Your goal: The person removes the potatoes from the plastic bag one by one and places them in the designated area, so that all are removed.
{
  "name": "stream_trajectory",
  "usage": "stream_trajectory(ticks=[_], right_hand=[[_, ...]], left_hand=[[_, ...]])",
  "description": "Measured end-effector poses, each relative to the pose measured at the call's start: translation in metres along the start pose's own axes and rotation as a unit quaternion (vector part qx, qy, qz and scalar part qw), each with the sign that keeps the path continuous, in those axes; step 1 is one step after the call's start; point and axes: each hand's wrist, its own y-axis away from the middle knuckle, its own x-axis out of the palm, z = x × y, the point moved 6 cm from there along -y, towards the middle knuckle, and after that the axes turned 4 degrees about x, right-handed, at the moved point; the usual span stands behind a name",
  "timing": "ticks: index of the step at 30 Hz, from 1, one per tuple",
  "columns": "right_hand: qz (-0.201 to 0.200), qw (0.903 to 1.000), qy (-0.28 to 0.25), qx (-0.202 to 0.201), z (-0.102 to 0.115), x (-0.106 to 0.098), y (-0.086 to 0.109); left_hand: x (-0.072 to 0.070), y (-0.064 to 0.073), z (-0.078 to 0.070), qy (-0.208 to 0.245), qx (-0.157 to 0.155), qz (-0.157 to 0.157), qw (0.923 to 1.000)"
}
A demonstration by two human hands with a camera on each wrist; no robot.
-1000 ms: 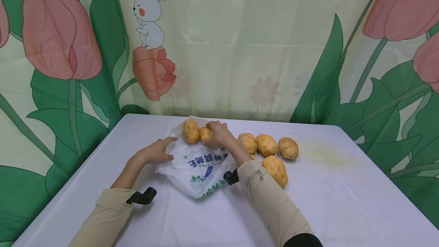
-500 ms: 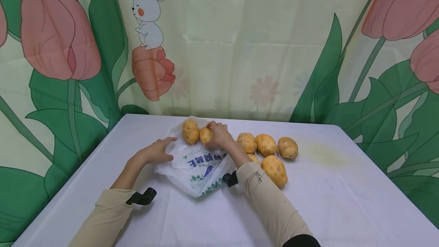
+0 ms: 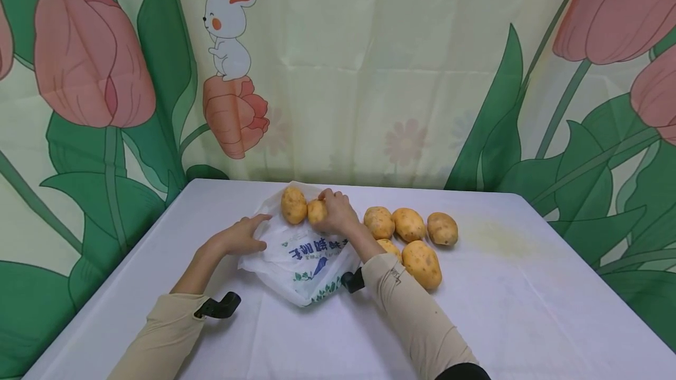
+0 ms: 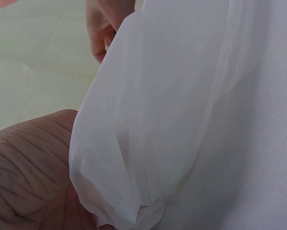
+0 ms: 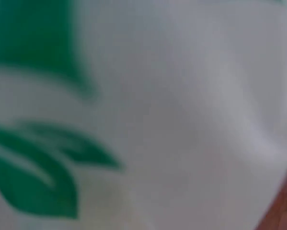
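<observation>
Gripping with your right hand [image 3: 335,214] a potato [image 3: 316,211] at the far end of the white bag [image 3: 301,260], your left hand [image 3: 240,235] spread at the bag's left edge, you likely have something firm and fairly weighty, best cupped round its middle, whereas the soft bag probably slips and wants pinching.

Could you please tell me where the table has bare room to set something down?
The widest bare patch of table lies right of the loose potatoes. Another lies between the sleeves, in front of the bag. It is crowded around the bag, with two potatoes, the left grip and the right grip.
</observation>
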Motion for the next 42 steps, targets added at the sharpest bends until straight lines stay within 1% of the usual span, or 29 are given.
stream_trajectory(ticks=[5,17,22,29,42], right_hand=[[-0.008,1.0,-0.003,0.002,0.001,-0.002,0.003],[-0.069,0.9969,-0.037,0.006,0.002,-0.025,0.023],[-0.085,0.9947,-0.057,-0.011,0.001,-0.029,0.034],[-0.101,0.9918,-0.07,-0.037,-0.001,-0.033,0.051],[-0.123,0.9852,-0.095,-0.073,0.0,-0.039,0.078]], left_hand=[[0.0,0.0,0.001,0.001,0.0,0.0,1.0],[0.001,-0.003,0.003,-0.006,0.009,-0.001,0.9999],[0.001,-0.003,0.003,-0.008,0.008,-0.002,0.9999],[0.002,-0.003,0.003,-0.006,0.005,-0.001,1.0],[0.002,-0.001,0.0,-0.013,0.013,-0.003,0.9998]])
